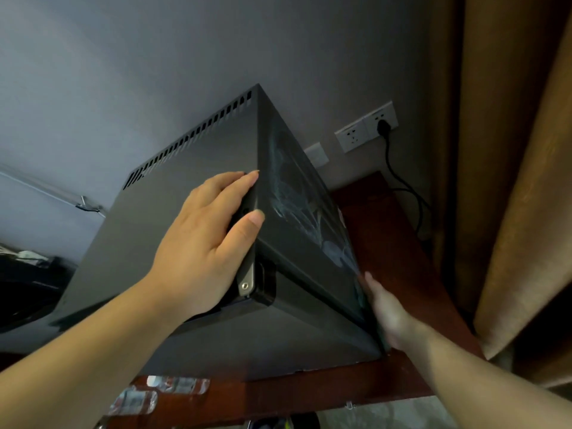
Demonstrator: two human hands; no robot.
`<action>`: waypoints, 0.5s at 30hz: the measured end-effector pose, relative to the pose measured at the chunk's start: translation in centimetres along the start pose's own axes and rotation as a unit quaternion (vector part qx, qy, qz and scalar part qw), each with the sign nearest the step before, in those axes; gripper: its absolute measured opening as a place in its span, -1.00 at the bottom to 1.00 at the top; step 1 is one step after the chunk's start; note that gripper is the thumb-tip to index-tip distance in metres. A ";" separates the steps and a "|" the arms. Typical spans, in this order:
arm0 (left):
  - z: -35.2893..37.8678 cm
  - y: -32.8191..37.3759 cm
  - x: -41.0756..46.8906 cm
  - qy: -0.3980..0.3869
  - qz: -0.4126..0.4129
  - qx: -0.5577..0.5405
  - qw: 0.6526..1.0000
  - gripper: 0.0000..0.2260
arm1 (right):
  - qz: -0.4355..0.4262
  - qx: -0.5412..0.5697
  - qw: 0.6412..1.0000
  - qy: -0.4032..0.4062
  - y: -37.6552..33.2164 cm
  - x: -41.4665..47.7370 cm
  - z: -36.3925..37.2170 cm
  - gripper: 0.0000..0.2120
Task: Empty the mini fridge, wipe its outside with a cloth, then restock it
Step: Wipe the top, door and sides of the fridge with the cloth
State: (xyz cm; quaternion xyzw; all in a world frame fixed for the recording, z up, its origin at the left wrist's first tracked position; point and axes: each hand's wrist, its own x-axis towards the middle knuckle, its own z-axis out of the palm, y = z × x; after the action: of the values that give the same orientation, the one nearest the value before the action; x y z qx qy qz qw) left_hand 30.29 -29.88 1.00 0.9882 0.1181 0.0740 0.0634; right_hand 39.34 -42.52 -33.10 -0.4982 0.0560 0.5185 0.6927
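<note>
Atop the mini fridge (139, 243), the left hand (198, 239) lies flat, fingers (235, 181) released; the right hand (387, 308) touches its smeared side, grasp unclear. Brace firmly; clear those streaks.

- Dark grey box-shaped mini fridge (192, 196): matt painted metal, smeared on its right side.
- Reddish-brown table (387, 230): polished wood.
- Tan curtain (510, 150), far right: cloth.
</note>
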 end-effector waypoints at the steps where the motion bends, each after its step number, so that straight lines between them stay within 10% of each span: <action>1: 0.0 0.1 0.0 0.000 0.000 -0.001 1.000 -0.42 | 0.023 -0.008 1.000 0.003 0.6 0.2 -0.4 -0.26; 15: -0.2 0.4 0.1 0.001 -0.011 -0.012 1.000 -0.43 | -0.019 0.010 0.998 -0.060 -4.9 0.2 2.7 -0.16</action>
State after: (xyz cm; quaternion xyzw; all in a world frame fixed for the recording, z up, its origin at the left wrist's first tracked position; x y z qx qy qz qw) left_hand 30.43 -30.21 1.24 0.9859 0.1286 0.0753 0.0761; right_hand 42.08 -40.17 -28.79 -0.4600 0.0100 0.5337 0.7095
